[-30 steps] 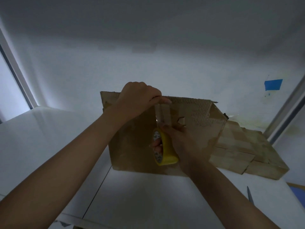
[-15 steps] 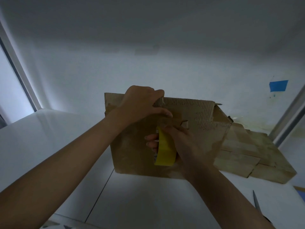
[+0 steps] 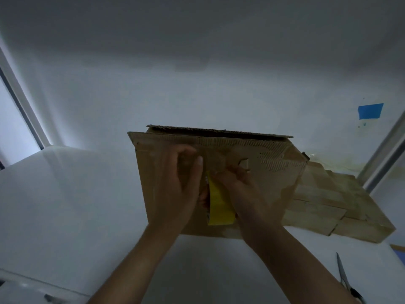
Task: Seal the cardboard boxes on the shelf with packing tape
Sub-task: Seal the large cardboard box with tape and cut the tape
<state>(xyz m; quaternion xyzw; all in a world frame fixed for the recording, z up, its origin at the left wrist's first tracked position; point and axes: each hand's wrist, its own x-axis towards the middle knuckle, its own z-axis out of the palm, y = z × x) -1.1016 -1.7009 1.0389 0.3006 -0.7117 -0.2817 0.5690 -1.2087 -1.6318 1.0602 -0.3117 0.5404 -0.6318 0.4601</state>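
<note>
A worn cardboard box (image 3: 271,172) stands on the white shelf (image 3: 65,205), its torn top flap edge showing at the back. My right hand (image 3: 243,189) grips a yellow roll of packing tape (image 3: 220,205) against the box's front face. A clear strip of tape runs up from the roll onto the cardboard. My left hand (image 3: 177,187) lies on the box front just left of the roll, its thumb pressing beside the tape strip.
A flattened stack of cardboard (image 3: 339,207) lies to the right of the box. Scissors (image 3: 346,281) rest on the shelf at the lower right. A blue piece of tape (image 3: 370,111) is stuck on the back wall. Shelf uprights stand at both sides.
My left hand has come down from the box's top edge onto the front face beside the roll. The roll has stayed against the box front. The top flap edge now shows.
</note>
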